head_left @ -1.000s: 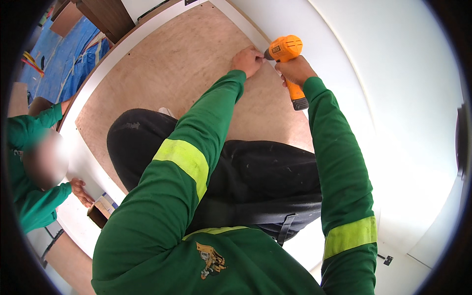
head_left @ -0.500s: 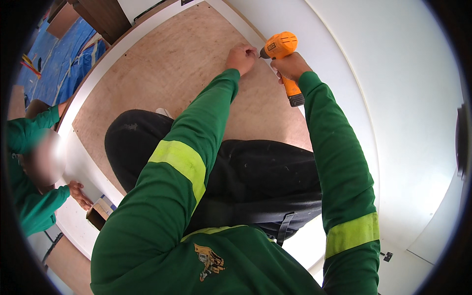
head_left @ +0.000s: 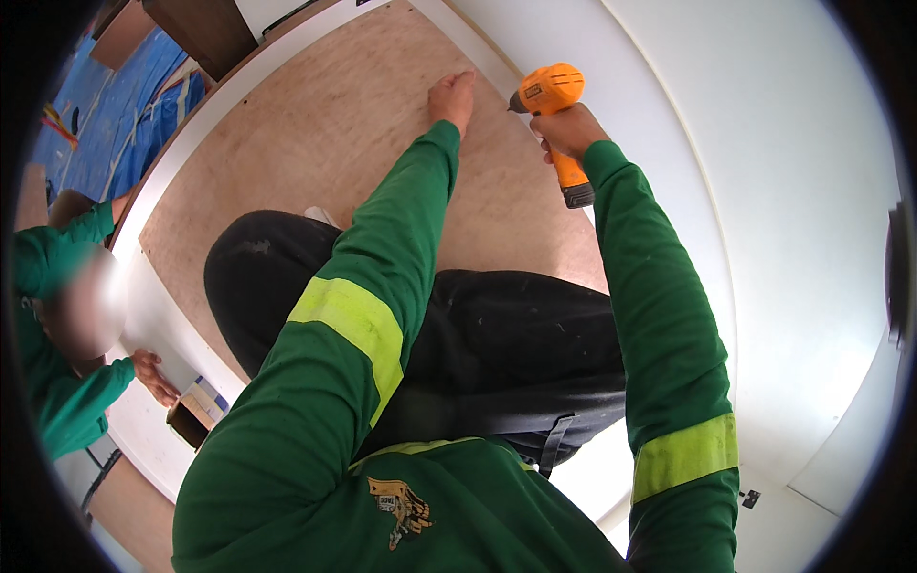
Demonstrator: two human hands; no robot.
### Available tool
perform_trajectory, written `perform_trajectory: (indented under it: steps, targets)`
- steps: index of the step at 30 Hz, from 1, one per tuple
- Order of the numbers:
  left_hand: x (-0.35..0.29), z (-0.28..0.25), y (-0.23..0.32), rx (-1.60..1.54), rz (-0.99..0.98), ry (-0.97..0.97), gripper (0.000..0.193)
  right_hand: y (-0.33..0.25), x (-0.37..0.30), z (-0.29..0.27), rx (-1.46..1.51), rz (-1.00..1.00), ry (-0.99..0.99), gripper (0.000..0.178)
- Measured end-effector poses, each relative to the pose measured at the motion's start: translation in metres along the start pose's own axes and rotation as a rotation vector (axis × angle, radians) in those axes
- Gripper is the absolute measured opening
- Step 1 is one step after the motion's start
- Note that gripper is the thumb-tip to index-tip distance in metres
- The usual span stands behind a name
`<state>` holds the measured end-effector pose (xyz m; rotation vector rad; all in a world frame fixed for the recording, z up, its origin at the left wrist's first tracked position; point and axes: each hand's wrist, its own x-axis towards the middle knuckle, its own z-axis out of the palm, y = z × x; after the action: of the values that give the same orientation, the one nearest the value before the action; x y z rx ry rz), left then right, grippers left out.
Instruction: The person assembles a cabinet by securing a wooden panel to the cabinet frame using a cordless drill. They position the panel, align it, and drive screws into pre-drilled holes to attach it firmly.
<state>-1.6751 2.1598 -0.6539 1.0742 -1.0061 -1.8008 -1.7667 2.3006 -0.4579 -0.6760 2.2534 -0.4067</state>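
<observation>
In my right hand [head_left: 571,132] is an orange cordless drill [head_left: 552,88] with a dark battery at the foot of its handle. My fingers wrap round the grip, and the chuck points left over the plywood panel [head_left: 315,124]. To the left of the drill tip, apart from it, my left hand [head_left: 452,98] is held above the panel with its fingers closed together. Whatever those fingers hold, if anything, is hidden. The panel has a white border [head_left: 482,59] along its far right side, close to the drill.
A co-worker in a green sleeve [head_left: 91,406] is at the left edge, one hand near an open box [head_left: 198,413] on the white border. Blue sheeting [head_left: 115,115] lies beyond the panel at the upper left. A white wall [head_left: 764,191] rises along the right.
My left hand has drawn back leftward from the drill tip. The drill in my right hand has shifted very slightly to the right.
</observation>
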Motion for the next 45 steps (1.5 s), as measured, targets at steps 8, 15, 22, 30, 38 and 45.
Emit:
perform_trajectory:
  steps: [8, 15, 22, 30, 38, 45]
  targets:
    - [0.0, 0.004, 0.026, -0.249, -0.123, 0.074, 0.018, 0.0, 0.005, 0.001, 0.009, 0.015, -0.011, 0.032]
    - [0.004, 0.002, 0.033, -0.354, -0.088, 0.137, 0.019, 0.003, 0.012, 0.005, 0.02, 0.021, -0.018, 0.032]
    - [0.002, 0.001, 0.038, -0.41, -0.127, 0.159, 0.027, 0.003, 0.014, 0.007, 0.004, 0.028, -0.013, 0.032]
    - [0.003, 0.003, 0.043, -0.421, -0.132, 0.192, 0.034, 0.005, 0.018, 0.007, 0.002, 0.021, -0.023, 0.03]
    - [0.005, 0.002, 0.046, -0.456, -0.141, 0.201, 0.035, 0.008, 0.028, 0.011, -0.045, 0.006, -0.008, 0.03]
    - [-0.008, 0.0, 0.064, -0.465, -0.139, 0.222, 0.034, 0.005, 0.03, 0.01, -0.077, -0.044, -0.034, 0.032]
